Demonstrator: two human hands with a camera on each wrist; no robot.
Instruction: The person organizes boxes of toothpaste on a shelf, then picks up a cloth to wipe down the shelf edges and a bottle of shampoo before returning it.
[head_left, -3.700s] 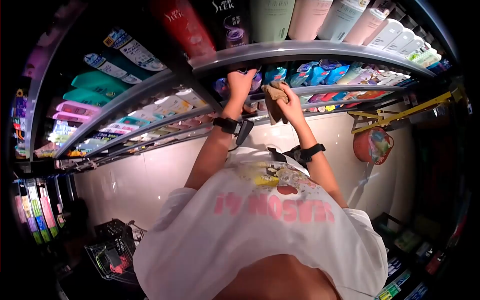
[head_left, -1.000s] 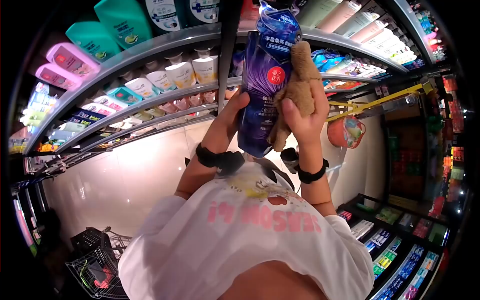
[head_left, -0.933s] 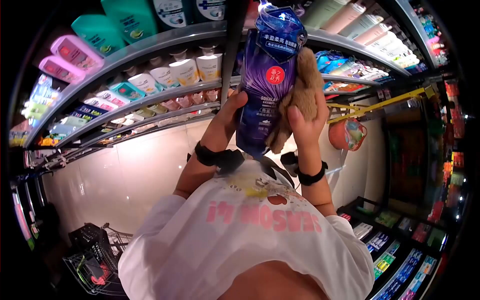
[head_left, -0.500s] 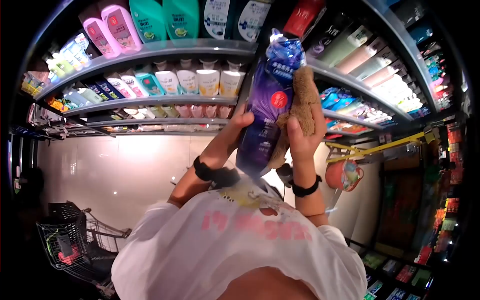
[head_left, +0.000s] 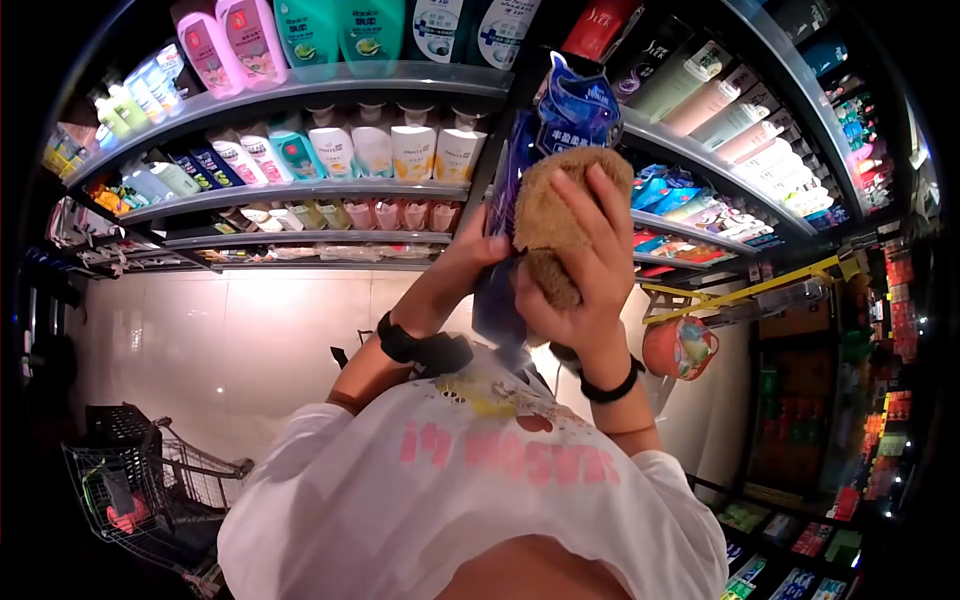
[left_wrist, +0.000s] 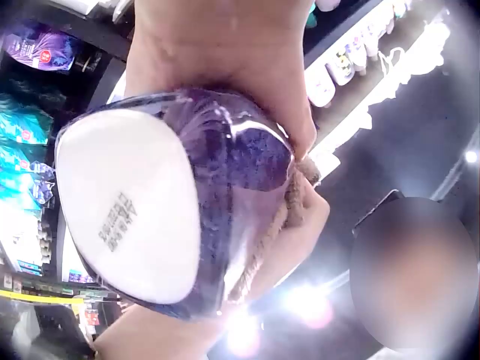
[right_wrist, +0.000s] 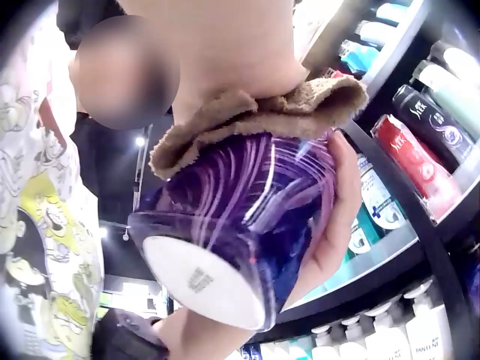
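In the head view a purple and blue shampoo bottle (head_left: 498,295) with a clear wrap stands out in front of the shelves, slightly tilted. My left hand (head_left: 468,250) grips its left side, thumb toward the front. A brown fluffy cloth (head_left: 560,205) lies across the bottle's front, hiding much of the label. My right hand (head_left: 590,270) holds this cloth against it, fingers spread over the top and thumb bent below. Both wrist views show the bottle's white base (left_wrist: 127,210). In the right wrist view the cloth (right_wrist: 255,116) wraps one side while left fingers (right_wrist: 341,214) curl round the other.
Shelves of bottles curve ahead, with white pump bottles (head_left: 415,150) and pink bottles (head_left: 250,45). A metal shelf edge (head_left: 330,85) runs above. A shopping cart (head_left: 150,490) stands at lower left. At right are a yellow ladder (head_left: 745,293) and an orange basket (head_left: 665,350).
My left hand has taken the shampoo bottle from the shelf and brought it out. My right hand has moved the cloth from the bottle's right side across its front. The view has swung leftward.
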